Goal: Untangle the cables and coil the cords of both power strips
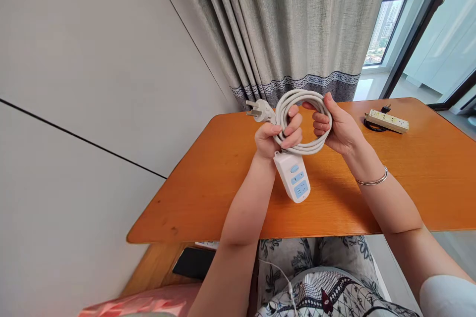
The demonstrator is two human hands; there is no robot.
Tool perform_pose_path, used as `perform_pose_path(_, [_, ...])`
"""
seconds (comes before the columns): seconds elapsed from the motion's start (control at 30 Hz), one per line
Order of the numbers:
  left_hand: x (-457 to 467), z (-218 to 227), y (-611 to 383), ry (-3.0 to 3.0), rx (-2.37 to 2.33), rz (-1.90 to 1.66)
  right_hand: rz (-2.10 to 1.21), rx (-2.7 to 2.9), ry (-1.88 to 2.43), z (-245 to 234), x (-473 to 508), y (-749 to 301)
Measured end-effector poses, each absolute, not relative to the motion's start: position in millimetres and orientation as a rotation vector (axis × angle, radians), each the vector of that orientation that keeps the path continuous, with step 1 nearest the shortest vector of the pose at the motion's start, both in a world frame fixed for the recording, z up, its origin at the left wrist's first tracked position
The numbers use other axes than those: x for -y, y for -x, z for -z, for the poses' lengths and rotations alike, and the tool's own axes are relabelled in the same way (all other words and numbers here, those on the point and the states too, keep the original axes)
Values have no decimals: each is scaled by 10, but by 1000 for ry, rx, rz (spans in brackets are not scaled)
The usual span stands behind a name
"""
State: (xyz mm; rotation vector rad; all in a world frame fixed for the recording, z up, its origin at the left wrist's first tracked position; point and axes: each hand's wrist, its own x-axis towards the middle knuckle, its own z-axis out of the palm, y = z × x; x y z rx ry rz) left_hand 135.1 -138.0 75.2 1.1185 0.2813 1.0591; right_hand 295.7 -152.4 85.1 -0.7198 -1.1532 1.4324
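A white power strip (pixel 295 177) with pale blue sockets hangs below a coil of its own white cord (pixel 311 99), held above the orange wooden table (pixel 208 193). My left hand (pixel 275 137) is closed around the left side of the coil. The white plug (pixel 260 110) sticks out to the left, just above that hand. My right hand (pixel 336 126) grips the right side of the coil, fingers curled through the loop. A silver bangle (pixel 374 181) sits on my right wrist.
A second, cream power strip (pixel 387 121) with a black cord (pixel 374 126) lies at the table's far right. A grey curtain (pixel 290 25) hangs behind the table, a pale wall on the left, a window on the right. A dark phone (pixel 193 262) lies under the table edge.
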Motion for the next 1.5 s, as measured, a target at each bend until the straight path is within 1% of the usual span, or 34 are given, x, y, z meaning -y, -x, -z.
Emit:
perform_pose_path(0.17, [1319, -745, -1328, -1218, -366, -1020, -1327, 1168, 720, -874, 1555, -2969])
perform_pose_path(0.3, [1310, -767, -1327, -1308, -483, -1132, -1212, 1201, 741, -868, 1567, -2987])
perform_pose_path(0.53, [1361, -722, -1410, -1358, -639, -1175, -1176, 1272, 744, -853, 1524, -3090])
perform_pose_path(0.67, [1400, -727, -1479, -1293, -691, -1211, -1150, 1255, 749, -832, 1497, -3097])
perform_pose_path(0.83, [1383, -747, -1570, -1112, -723, -1410, -1086, 1180, 761, -739, 1454, -2977])
perform_pose_path(0.93, [1359, -783, -1581, -981, -724, -1494, -1173, 1137, 709, -675, 1431, -2881])
perform_pose_path(1.07, [1360, -858, -1542, -875, -758, -1452, -1432, 946, 531, -644, 1400, -2808])
perform_pose_path(1.13, [1375, -882, -1526, -867, -761, -1421, -1500, 883, 489, -654, 1396, -2806])
perform_pose_path(1.37, [1394, -815, -1515, -1033, -642, -1364, -1400, 942, 518, -693, 1428, -2855])
perform_pose_path(1.5, [1362, -754, -1451, -1196, -660, -1331, -1368, 972, 533, -712, 1438, -2889])
